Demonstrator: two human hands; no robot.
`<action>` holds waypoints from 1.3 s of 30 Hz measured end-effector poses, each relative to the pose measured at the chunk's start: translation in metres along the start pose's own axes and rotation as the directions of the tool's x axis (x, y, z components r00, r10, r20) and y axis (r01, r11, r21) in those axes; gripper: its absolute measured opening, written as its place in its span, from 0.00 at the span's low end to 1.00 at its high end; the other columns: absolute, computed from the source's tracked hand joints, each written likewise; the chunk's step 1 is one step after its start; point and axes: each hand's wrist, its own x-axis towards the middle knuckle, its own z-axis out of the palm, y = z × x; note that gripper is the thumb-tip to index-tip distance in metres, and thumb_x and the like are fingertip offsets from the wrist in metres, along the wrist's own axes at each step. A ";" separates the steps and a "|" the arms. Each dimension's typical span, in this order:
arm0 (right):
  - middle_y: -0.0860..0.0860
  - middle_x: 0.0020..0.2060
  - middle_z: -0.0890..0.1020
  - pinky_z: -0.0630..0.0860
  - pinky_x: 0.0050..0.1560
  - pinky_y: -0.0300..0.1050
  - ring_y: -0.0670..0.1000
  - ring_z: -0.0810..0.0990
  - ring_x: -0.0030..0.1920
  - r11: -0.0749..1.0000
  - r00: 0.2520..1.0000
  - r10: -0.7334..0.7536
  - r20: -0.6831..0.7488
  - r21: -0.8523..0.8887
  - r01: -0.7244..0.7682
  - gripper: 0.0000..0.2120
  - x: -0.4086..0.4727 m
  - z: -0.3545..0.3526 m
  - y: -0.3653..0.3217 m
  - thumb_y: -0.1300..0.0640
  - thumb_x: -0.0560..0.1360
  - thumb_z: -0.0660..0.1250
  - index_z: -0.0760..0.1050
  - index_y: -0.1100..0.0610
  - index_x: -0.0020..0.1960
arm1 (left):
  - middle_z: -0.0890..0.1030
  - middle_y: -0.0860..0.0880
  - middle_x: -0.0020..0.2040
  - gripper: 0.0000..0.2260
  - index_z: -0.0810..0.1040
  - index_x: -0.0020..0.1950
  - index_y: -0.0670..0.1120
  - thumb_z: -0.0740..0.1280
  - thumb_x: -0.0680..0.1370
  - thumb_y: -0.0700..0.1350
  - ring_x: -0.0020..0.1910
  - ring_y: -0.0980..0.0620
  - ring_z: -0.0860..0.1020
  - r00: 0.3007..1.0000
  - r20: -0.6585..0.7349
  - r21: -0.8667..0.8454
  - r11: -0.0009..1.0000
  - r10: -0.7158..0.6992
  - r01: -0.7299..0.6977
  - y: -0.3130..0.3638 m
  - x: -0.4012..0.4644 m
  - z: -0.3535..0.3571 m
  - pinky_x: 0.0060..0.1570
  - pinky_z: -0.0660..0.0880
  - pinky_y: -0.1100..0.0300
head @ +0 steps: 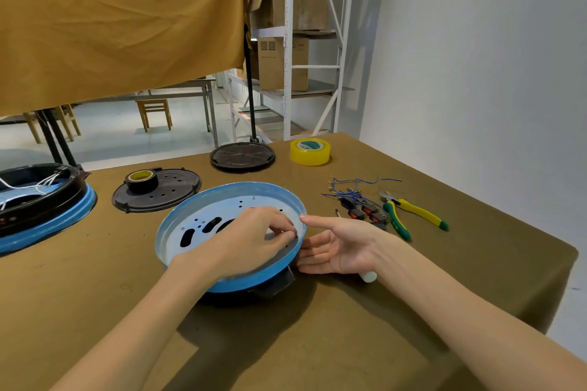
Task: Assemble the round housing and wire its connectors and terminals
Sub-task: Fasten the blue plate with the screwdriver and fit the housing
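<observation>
housing: the blue round housing (190, 228) sits open side up on the table (317, 327), right in front of the person, tilted a bit, near edge propped on something dark underneath

left hand: the left hand (251, 238) is inside the housing over its right part, fingers curled down and pinching at something small on the white floor by the right wall. Can't make out what it is, it's hidden under the fingertips

right hand: the right hand (336, 247) is outside, palm turned toward the housing, fingers relaxed and mostly straight, thumb tip on the rim, fingertips against the outer wall. Looks like it's steadying the thing, not gripping

key relation: the work spot is on the housing's right wall, directly between the two hands, left inside and right outside. Left hand is the one actually on it

which way it points: open face up toward the camera, slotted holes running across the floor from lower left to the middle. It's round, so no real long axis

parts: blue wires (359, 184) and small black and red connectors (368, 211) lie right of the housing, near the right wrist, so the right hand is nearer

cutters: yellow-green cutters (413, 211) just past them

also there: yellow tape (310, 152), black tape (141, 180) on a black plate (171, 197), a second housing (41, 200) far left

guess: early stage, nothing wired in this one yet
</observation>
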 end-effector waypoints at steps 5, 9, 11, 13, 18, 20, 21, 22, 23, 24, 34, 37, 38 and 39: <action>0.73 0.57 0.81 0.83 0.49 0.63 0.70 0.82 0.52 0.996 0.999 0.010 -0.041 0.089 -0.006 0.38 0.000 0.013 -0.003 0.57 0.67 0.81 0.69 0.71 0.70 | 0.80 0.61 0.43 0.05 0.83 0.48 0.55 0.68 0.82 0.51 0.49 0.60 0.78 0.917 -0.397 -0.075 0.997 -0.036 0.007 0.011 -0.033 -0.002 0.44 0.74 0.68; 0.73 0.61 0.78 0.78 0.63 0.66 0.72 0.80 0.59 0.975 0.998 -0.002 -0.058 0.223 0.015 0.45 -0.001 0.027 0.003 0.61 0.68 0.80 0.60 0.66 0.77 | 0.77 0.52 0.29 0.20 0.76 0.32 0.51 0.63 0.83 0.54 0.30 0.53 0.77 0.844 -0.531 -0.229 0.972 -0.080 -0.052 0.017 -0.059 -0.001 0.32 0.72 0.60; 0.74 0.65 0.74 0.75 0.67 0.67 0.72 0.77 0.64 0.961 0.999 -0.017 -0.043 0.274 0.028 0.50 -0.002 0.034 0.007 0.63 0.65 0.80 0.57 0.64 0.79 | 0.79 0.53 0.27 0.22 0.78 0.32 0.52 0.62 0.84 0.57 0.25 0.54 0.78 0.919 -0.388 -0.279 0.959 -0.069 -0.046 0.018 -0.076 0.008 0.32 0.75 0.63; 0.74 0.65 0.73 0.76 0.66 0.67 0.73 0.77 0.64 0.943 1.000 -0.028 -0.012 0.331 0.030 0.52 -0.004 0.040 0.011 0.65 0.64 0.80 0.55 0.64 0.80 | 0.83 0.54 0.32 0.20 0.81 0.36 0.54 0.62 0.84 0.59 0.30 0.54 0.83 0.981 -0.152 -0.300 0.952 -0.118 0.068 0.016 -0.085 0.021 0.36 0.79 0.66; 0.75 0.63 0.75 0.76 0.61 0.68 0.75 0.78 0.57 0.925 0.999 -0.011 0.041 0.379 -0.005 0.48 -0.008 0.056 0.020 0.67 0.64 0.80 0.58 0.60 0.77 | 0.85 0.41 0.55 0.25 0.79 0.60 0.37 0.66 0.80 0.60 0.49 0.47 0.87 0.775 0.311 -0.805 0.281 -0.551 0.523 0.010 -0.072 0.024 0.50 0.85 0.54; 0.71 0.60 0.79 0.73 0.68 0.61 0.69 0.79 0.59 0.954 1.000 0.019 0.023 0.300 -0.025 0.43 -0.012 0.062 0.024 0.63 0.63 0.82 0.64 0.64 0.72 | 0.82 0.37 0.58 0.31 0.76 0.62 0.37 0.72 0.75 0.62 0.54 0.43 0.86 0.727 0.410 -0.873 -0.008 -0.551 0.487 0.010 -0.073 0.019 0.51 0.84 0.53; 0.68 0.59 0.80 0.73 0.67 0.57 0.65 0.79 0.60 0.972 1.000 0.028 -0.004 0.235 -0.027 0.41 -0.013 0.064 0.026 0.60 0.62 0.83 0.67 0.66 0.69 | 0.81 0.37 0.59 0.35 0.74 0.66 0.36 0.73 0.73 0.63 0.56 0.42 0.85 0.719 0.423 -0.883 -0.073 -0.552 0.464 0.009 -0.075 0.019 0.53 0.83 0.52; 0.65 0.57 0.82 0.75 0.63 0.53 0.62 0.80 0.59 0.983 0.999 0.025 -0.038 0.184 -0.018 0.39 -0.014 0.065 0.029 0.56 0.61 0.83 0.70 0.66 0.66 | 0.81 0.37 0.59 0.39 0.72 0.70 0.36 0.74 0.72 0.63 0.57 0.42 0.83 0.710 0.423 -0.890 -0.110 -0.563 0.442 0.008 -0.076 0.019 0.54 0.82 0.51; 0.63 0.56 0.83 0.76 0.57 0.50 0.59 0.81 0.57 0.988 0.998 0.016 -0.068 0.157 -0.006 0.37 -0.015 0.068 0.031 0.54 0.61 0.84 0.72 0.65 0.63 | 0.81 0.37 0.59 0.41 0.70 0.73 0.35 0.75 0.71 0.63 0.58 0.42 0.83 0.701 0.416 -0.897 -0.135 -0.579 0.421 0.008 -0.075 0.020 0.56 0.81 0.50; 0.62 0.55 0.84 0.76 0.52 0.48 0.58 0.82 0.56 0.988 0.996 0.014 -0.089 0.155 0.000 0.34 -0.016 0.070 0.035 0.53 0.61 0.84 0.73 0.63 0.60 | 0.81 0.37 0.59 0.42 0.70 0.73 0.37 0.76 0.70 0.62 0.58 0.42 0.82 0.695 0.404 -0.906 -0.151 -0.595 0.397 0.008 -0.075 0.021 0.56 0.80 0.49; 0.66 0.59 0.81 0.78 0.49 0.53 0.62 0.81 0.59 0.932 1.000 -0.019 0.023 0.363 0.009 0.27 -0.016 0.079 0.044 0.58 0.66 0.81 0.69 0.58 0.57 | 0.87 0.37 0.46 0.32 0.73 0.69 0.40 0.78 0.73 0.56 0.43 0.44 0.88 0.600 0.326 -0.931 -0.137 -0.731 0.339 -0.005 -0.076 0.011 0.44 0.83 0.49; 0.67 0.61 0.78 0.79 0.49 0.54 0.65 0.80 0.60 0.923 0.999 -0.026 0.047 0.386 0.006 0.26 -0.013 0.076 0.044 0.60 0.67 0.80 0.69 0.57 0.58 | 0.87 0.37 0.49 0.32 0.72 0.70 0.40 0.78 0.73 0.55 0.43 0.45 0.88 0.601 0.309 -0.934 -0.115 -0.737 0.338 -0.006 -0.076 0.014 0.41 0.84 0.51; 0.68 0.61 0.78 0.80 0.49 0.55 0.66 0.80 0.60 0.923 0.998 -0.028 0.051 0.386 0.006 0.25 -0.011 0.075 0.043 0.60 0.68 0.79 0.69 0.57 0.58 | 0.87 0.38 0.49 0.32 0.71 0.69 0.41 0.78 0.73 0.55 0.42 0.46 0.88 0.603 0.305 -0.935 -0.110 -0.738 0.338 -0.007 -0.076 0.015 0.39 0.84 0.53; 0.68 0.61 0.78 0.81 0.48 0.55 0.67 0.80 0.60 0.922 0.998 -0.028 0.054 0.386 0.005 0.25 -0.010 0.074 0.043 0.61 0.68 0.79 0.69 0.56 0.58 | 0.86 0.38 0.50 0.31 0.72 0.68 0.41 0.78 0.73 0.55 0.42 0.46 0.88 0.602 0.302 -0.936 -0.109 -0.739 0.335 -0.008 -0.076 0.016 0.37 0.84 0.54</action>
